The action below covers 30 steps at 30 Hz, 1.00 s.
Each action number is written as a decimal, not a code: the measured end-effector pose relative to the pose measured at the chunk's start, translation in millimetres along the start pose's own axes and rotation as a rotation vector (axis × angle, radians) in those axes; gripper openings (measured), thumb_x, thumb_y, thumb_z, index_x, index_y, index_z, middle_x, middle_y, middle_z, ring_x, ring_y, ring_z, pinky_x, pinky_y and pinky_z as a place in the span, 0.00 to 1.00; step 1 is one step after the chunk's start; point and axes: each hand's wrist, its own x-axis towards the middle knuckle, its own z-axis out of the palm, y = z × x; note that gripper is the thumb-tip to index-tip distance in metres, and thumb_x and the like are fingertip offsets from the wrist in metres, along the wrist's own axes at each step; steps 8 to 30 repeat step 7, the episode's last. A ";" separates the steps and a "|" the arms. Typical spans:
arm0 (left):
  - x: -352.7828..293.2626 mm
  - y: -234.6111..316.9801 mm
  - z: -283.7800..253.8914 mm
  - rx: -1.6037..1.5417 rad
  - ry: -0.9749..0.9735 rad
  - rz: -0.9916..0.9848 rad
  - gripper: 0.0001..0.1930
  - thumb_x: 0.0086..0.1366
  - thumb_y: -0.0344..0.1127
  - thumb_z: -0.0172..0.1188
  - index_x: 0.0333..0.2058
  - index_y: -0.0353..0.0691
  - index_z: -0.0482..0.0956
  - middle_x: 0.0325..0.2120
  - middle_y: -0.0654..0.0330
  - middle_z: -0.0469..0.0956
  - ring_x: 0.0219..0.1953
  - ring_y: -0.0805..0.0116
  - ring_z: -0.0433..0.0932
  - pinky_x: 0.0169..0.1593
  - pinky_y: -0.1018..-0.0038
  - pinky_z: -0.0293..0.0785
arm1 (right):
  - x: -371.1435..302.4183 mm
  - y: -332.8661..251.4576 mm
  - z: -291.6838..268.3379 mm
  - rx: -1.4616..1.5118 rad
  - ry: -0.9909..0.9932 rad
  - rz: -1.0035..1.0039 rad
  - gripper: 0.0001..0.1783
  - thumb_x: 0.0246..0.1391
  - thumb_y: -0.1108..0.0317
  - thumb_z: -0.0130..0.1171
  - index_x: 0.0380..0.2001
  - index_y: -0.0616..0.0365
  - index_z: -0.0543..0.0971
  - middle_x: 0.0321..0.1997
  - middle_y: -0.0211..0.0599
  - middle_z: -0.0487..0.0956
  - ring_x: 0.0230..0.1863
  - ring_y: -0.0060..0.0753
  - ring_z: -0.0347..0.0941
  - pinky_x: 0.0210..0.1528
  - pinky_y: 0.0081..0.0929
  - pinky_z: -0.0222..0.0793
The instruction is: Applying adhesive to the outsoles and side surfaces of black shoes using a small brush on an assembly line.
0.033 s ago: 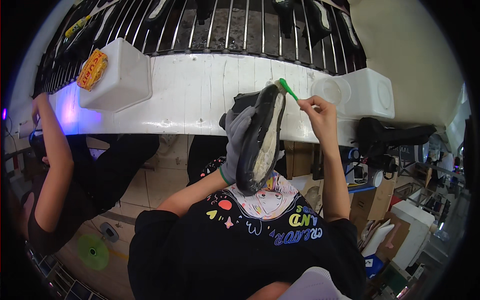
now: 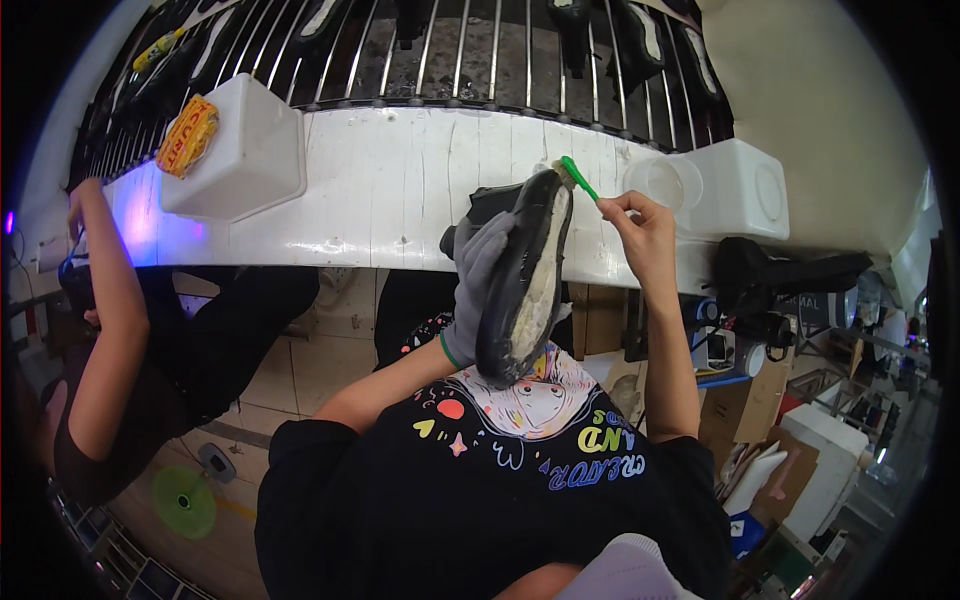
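My left hand (image 2: pixel 477 272), in a grey glove with a green cuff, is wrapped round a black shoe upper (image 2: pixel 497 312) without an outsole. Its pale, rough underside (image 2: pixel 538 290) faces up, toe end away from me. In my bare right hand (image 2: pixel 640 225) a small brush with a green handle (image 2: pixel 583 182) is pinched between thumb and fingers. The pale bristles touch the far tip of the shoe. Behind the glove a black part (image 2: pixel 490 203) reaches over the bench edge; whether it belongs to the shoe I cannot tell.
A white bench (image 2: pixel 400 180) runs across in front of me. Beyond it, a rack of metal bars (image 2: pixel 458 60) carries several black shoes. A white container (image 2: pixel 250 150) with an orange-yellow packet (image 2: pixel 188 137) stands left; a clear cup (image 2: pixel 667 182) and white jug (image 2: pixel 742 185) right. A co-worker's arm (image 2: pixel 115 300) is at far left.
The shoe in my left hand has shifted very slightly to the right. The brush stays at its tip, with hardly any movement. The co-worker's arm has risen a little.
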 end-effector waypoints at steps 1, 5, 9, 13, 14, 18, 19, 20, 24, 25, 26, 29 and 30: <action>4.2 0.6 -1.6 0.047 0.001 0.064 0.50 0.44 0.46 0.74 0.60 0.38 0.50 0.55 0.48 0.62 0.57 0.50 0.65 0.63 0.47 0.46 | 0.3 0.1 -1.2 0.035 -0.022 -0.089 0.11 0.52 0.67 0.62 0.23 0.65 0.79 0.17 0.20 0.71 0.19 0.08 0.55 0.20 0.14 0.46; 13.7 1.3 -3.4 0.040 0.000 0.099 0.49 0.46 0.47 0.73 0.60 0.38 0.51 0.55 0.48 0.63 0.58 0.50 0.64 0.63 0.48 0.49 | -21.3 -4.0 -9.3 0.123 -0.129 0.001 0.11 0.52 0.67 0.62 0.23 0.63 0.79 0.18 0.20 0.73 0.16 0.07 0.53 0.17 0.13 0.44; 14.0 2.6 -2.4 0.012 0.000 0.075 0.46 0.47 0.48 0.72 0.59 0.40 0.53 0.56 0.49 0.62 0.58 0.50 0.64 0.63 0.48 0.49 | -32.7 -6.7 -12.6 0.283 -0.224 0.040 0.08 0.52 0.67 0.63 0.25 0.61 0.80 0.18 0.18 0.72 0.16 0.08 0.54 0.17 0.13 0.44; 14.0 2.6 -2.4 0.012 0.000 0.075 0.46 0.47 0.48 0.72 0.59 0.40 0.53 0.56 0.49 0.62 0.58 0.50 0.64 0.63 0.48 0.49 | -32.7 -6.7 -12.6 0.283 -0.224 0.040 0.08 0.52 0.67 0.63 0.25 0.61 0.80 0.18 0.18 0.72 0.16 0.08 0.54 0.17 0.13 0.44; 14.0 2.6 -2.4 0.012 0.000 0.075 0.46 0.47 0.48 0.72 0.59 0.40 0.53 0.56 0.49 0.62 0.58 0.50 0.64 0.63 0.48 0.49 | -32.7 -6.7 -12.6 0.283 -0.224 0.040 0.08 0.52 0.67 0.63 0.25 0.61 0.80 0.18 0.18 0.72 0.16 0.08 0.54 0.17 0.13 0.44; 14.0 2.6 -2.4 0.012 0.000 0.075 0.46 0.47 0.48 0.72 0.59 0.40 0.53 0.56 0.49 0.62 0.58 0.50 0.64 0.63 0.48 0.49 | -32.7 -6.7 -12.6 0.283 -0.224 0.040 0.08 0.52 0.67 0.63 0.25 0.61 0.80 0.18 0.18 0.72 0.16 0.08 0.54 0.17 0.13 0.44; 14.0 2.6 -2.4 0.012 0.000 0.075 0.46 0.47 0.48 0.72 0.59 0.40 0.53 0.56 0.49 0.62 0.58 0.50 0.64 0.63 0.48 0.49 | -32.7 -6.7 -12.6 0.283 -0.224 0.040 0.08 0.52 0.67 0.63 0.25 0.61 0.80 0.18 0.18 0.72 0.16 0.08 0.54 0.17 0.13 0.44; 14.0 2.6 -2.4 0.012 0.000 0.075 0.46 0.47 0.48 0.72 0.59 0.40 0.53 0.56 0.49 0.62 0.58 0.50 0.64 0.63 0.48 0.49 | -32.7 -6.7 -12.6 0.283 -0.224 0.040 0.08 0.52 0.67 0.63 0.25 0.61 0.80 0.18 0.18 0.72 0.16 0.08 0.54 0.17 0.13 0.44; 14.0 2.6 -2.4 0.012 0.000 0.075 0.46 0.47 0.48 0.72 0.59 0.40 0.53 0.56 0.49 0.62 0.58 0.50 0.64 0.63 0.48 0.49 | -32.7 -6.7 -12.6 0.283 -0.224 0.040 0.08 0.52 0.67 0.63 0.25 0.61 0.80 0.18 0.18 0.72 0.16 0.08 0.54 0.17 0.13 0.44; 14.0 2.6 -2.4 0.012 0.000 0.075 0.46 0.47 0.48 0.72 0.59 0.40 0.53 0.56 0.49 0.62 0.58 0.50 0.64 0.63 0.48 0.49 | -32.7 -6.7 -12.6 0.283 -0.224 0.040 0.08 0.52 0.67 0.63 0.25 0.61 0.80 0.18 0.18 0.72 0.16 0.08 0.54 0.17 0.13 0.44; 14.0 2.6 -2.4 0.012 0.000 0.075 0.46 0.47 0.48 0.72 0.59 0.40 0.53 0.56 0.49 0.62 0.58 0.50 0.64 0.63 0.48 0.49 | -32.7 -6.7 -12.6 0.283 -0.224 0.040 0.08 0.52 0.67 0.63 0.25 0.61 0.80 0.18 0.18 0.72 0.16 0.08 0.54 0.17 0.13 0.44; 14.0 2.6 -2.4 0.012 0.000 0.075 0.46 0.47 0.48 0.72 0.59 0.40 0.53 0.56 0.49 0.62 0.58 0.50 0.64 0.63 0.48 0.49 | -32.7 -6.7 -12.6 0.283 -0.224 0.040 0.08 0.52 0.67 0.63 0.25 0.61 0.80 0.18 0.18 0.72 0.16 0.08 0.54 0.17 0.13 0.44; 14.0 2.6 -2.4 0.012 0.000 0.075 0.46 0.47 0.48 0.72 0.59 0.40 0.53 0.56 0.49 0.62 0.58 0.50 0.64 0.63 0.48 0.49 | -32.7 -6.7 -12.6 0.283 -0.224 0.040 0.08 0.52 0.67 0.63 0.25 0.61 0.80 0.18 0.18 0.72 0.16 0.08 0.54 0.17 0.13 0.44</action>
